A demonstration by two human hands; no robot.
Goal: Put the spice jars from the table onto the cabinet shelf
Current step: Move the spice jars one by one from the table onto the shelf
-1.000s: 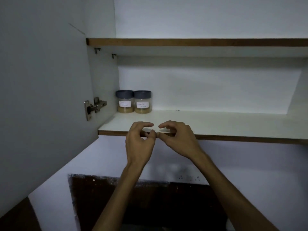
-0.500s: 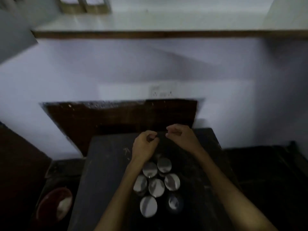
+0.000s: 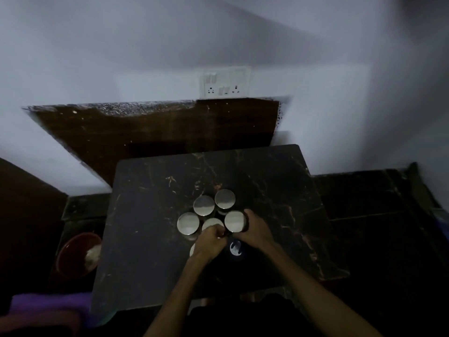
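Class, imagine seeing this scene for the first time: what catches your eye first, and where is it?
A cluster of shiny-lidded spice jars stands mid-table on the dark marble table. Both hands reach in: the right hand grips one jar, the left hand curls over another. A white socket panel is on the wall behind.

Jars [image 3: 204, 205] cluster mid-table [image 3: 150, 215], my hands [image 3: 209, 242] at their near side. Bowl [image 3: 75, 254] sits left, below table. Wall socket [image 3: 224, 82] behind.
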